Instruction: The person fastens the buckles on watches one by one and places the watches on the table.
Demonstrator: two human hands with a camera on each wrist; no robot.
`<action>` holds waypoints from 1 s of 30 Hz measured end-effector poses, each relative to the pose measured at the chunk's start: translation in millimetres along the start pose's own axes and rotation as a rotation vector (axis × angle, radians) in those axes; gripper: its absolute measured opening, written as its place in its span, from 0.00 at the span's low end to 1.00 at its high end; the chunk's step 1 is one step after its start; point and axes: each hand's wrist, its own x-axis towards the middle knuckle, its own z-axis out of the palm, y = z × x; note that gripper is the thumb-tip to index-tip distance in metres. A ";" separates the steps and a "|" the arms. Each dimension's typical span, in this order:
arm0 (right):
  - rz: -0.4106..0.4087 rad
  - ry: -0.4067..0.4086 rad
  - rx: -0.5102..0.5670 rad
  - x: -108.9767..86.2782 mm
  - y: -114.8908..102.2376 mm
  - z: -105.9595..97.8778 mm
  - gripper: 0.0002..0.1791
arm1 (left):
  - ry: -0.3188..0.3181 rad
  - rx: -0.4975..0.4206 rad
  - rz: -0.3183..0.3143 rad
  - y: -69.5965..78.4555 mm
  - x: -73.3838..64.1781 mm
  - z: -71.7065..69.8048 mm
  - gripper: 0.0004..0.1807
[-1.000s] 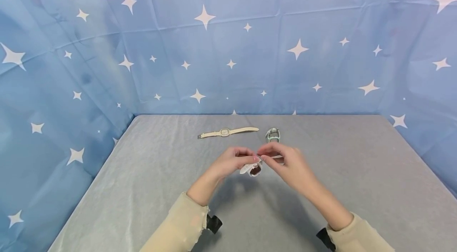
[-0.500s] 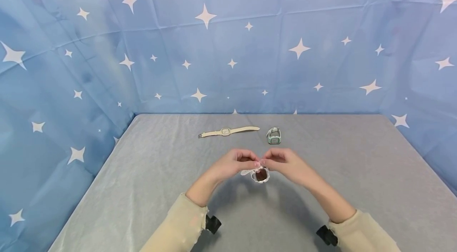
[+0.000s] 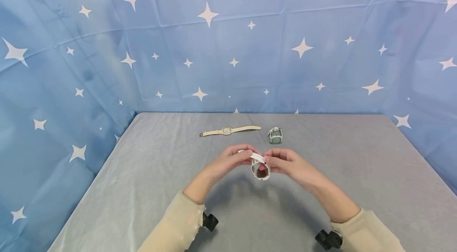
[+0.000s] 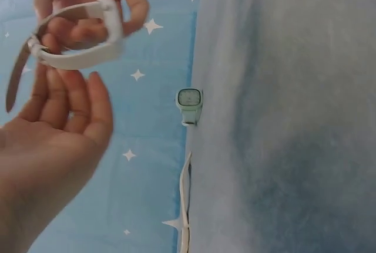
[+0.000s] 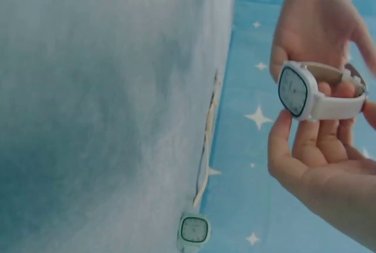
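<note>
A white wristwatch [image 3: 263, 175] with its strap formed into a loop is held between both hands above the table. In the head view, my left hand [image 3: 233, 158] pinches the strap's white tail [image 3: 257, 157] with the thumb on top. My right hand [image 3: 289, 164] pinches the same strap from the other side, near the buckle, which the fingers partly hide. The right wrist view shows the square watch face [image 5: 292, 91] with a dark rim, the fingertips close around it. From the left wrist view, the strap's brownish inner side [image 4: 20, 77] hangs beyond the loop.
A cream wristwatch [image 3: 227, 131] lies stretched out flat at the back of the grey cloth-covered table [image 3: 150, 172]. To its right stands a mint-green wristwatch [image 3: 275, 137] with its strap looped. A blue curtain with white stars [image 3: 214, 53] rises behind the table.
The right hand has come down and leftward, uncovering the mint-green watch. The white watch's case swung rightward, and its strap tail now lies across the top between both thumbs.
</note>
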 end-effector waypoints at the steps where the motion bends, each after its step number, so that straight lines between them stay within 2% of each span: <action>1: 0.001 0.012 0.018 -0.2 -1.0 0.3 0.19 | 0.006 -0.019 0.016 0.3 -0.6 -0.2 0.20; 6: -0.008 0.041 0.093 1.0 -4.3 2.3 0.19 | 0.073 -0.018 0.086 1.7 0.4 3.3 0.19; 12: -0.034 -0.004 0.258 4.0 -2.7 2.4 0.11 | 0.184 0.006 0.134 -1.5 3.1 7.7 0.16; 18: -0.041 -0.024 0.365 3.8 0.9 2.3 0.07 | 0.205 0.016 0.174 -3.8 5.3 12.1 0.16; 21: -0.024 -0.010 0.377 3.1 1.8 2.4 0.07 | 0.222 0.010 0.187 -4.4 5.8 14.0 0.15; 24: 0.002 0.044 0.346 2.1 1.4 3.2 0.06 | 0.243 0.010 0.197 -5.4 5.7 15.3 0.13; 26: 0.012 0.100 0.304 1.7 1.1 4.1 0.07 | 0.257 0.017 0.202 -6.1 5.9 15.8 0.12; 30: -0.016 0.207 0.186 2.8 0.4 7.5 0.13 | 0.278 0.024 0.197 -6.0 7.0 16.9 0.11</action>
